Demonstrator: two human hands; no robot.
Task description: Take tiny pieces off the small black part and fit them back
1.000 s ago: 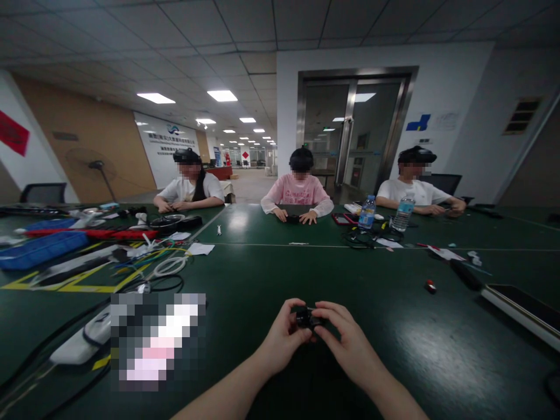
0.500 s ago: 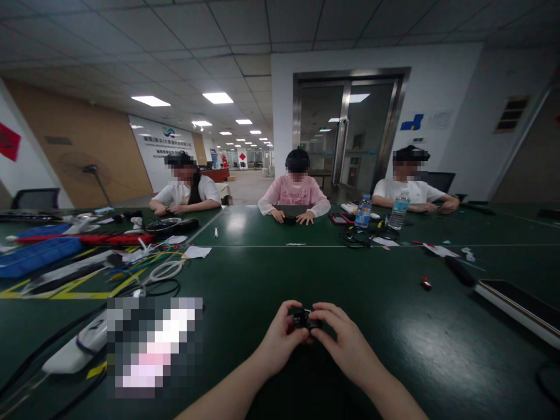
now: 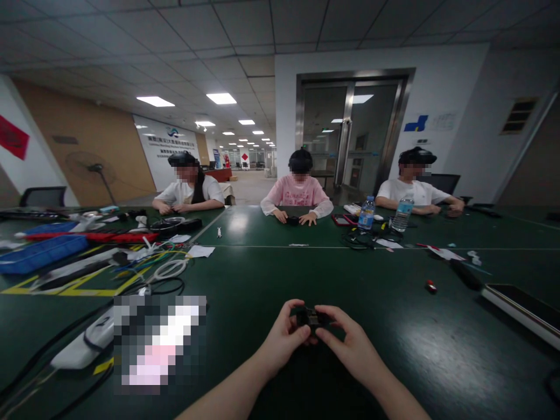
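A small black object [image 3: 312, 318], dark and too small to name, is held between my two hands above the green table [image 3: 236, 361]. My left hand [image 3: 286, 332] pinches its left end between thumb and fingers. At its right end, the thumb and fingers of my right hand [image 3: 343, 333] are closed on it as well. Its underside and ends are partly covered by my fingertips.
To the left lie a white power strip [image 3: 83, 344], cables, a blue tray [image 3: 44, 255] and a blurred-out rectangle. A small red item [image 3: 431, 286] and a white-edged flat device [image 3: 520, 312] lie right. Bottles [image 3: 366, 213] stand farther back. Three people sit opposite.
The black object has turned a little between my fingers, and its face looks different now. Both hands keep their hold. The whole view has shifted slightly.
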